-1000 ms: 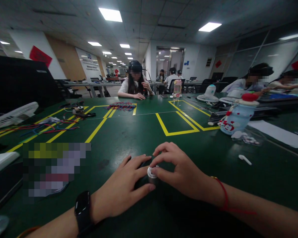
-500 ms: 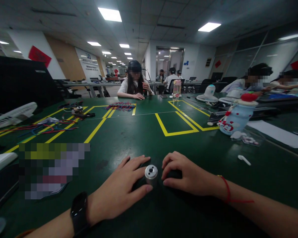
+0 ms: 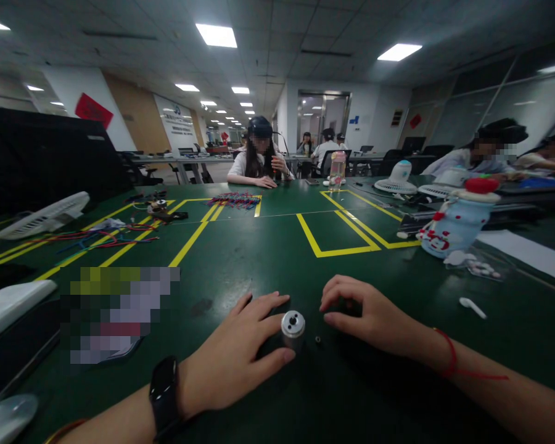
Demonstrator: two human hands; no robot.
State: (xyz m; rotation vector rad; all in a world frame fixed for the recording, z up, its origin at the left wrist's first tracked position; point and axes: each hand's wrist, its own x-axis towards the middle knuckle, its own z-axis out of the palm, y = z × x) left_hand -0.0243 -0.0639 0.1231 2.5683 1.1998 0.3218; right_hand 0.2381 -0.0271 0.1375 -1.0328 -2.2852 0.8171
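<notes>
A short silver metal cylinder (image 3: 293,327), which looks like a small motor, stands upright on the green table. Its top has a dark centre hole and smaller holes around it. My left hand (image 3: 245,336) lies on the table with thumb and index finger on either side of the cylinder, steadying it; the other fingers stretch forward. To the right of the cylinder lies a tiny dark metal ring-like part (image 3: 317,340). My right hand (image 3: 367,311) hovers over the table beyond that part, fingers loosely bent and thumb apart, with nothing visible in it.
A pixelated packet (image 3: 124,314) lies at left, with loose wires (image 3: 106,235) behind it. More wires form a bundle (image 3: 235,200) farther back. At right are a white earbud (image 3: 472,308) and a blue bottle (image 3: 457,222). A person (image 3: 259,154) sits opposite.
My right hand has drawn away to the right from the cylinder, and the tiny ring-like part now shows on the table. My left hand stays at the cylinder. The view has turned slightly left.
</notes>
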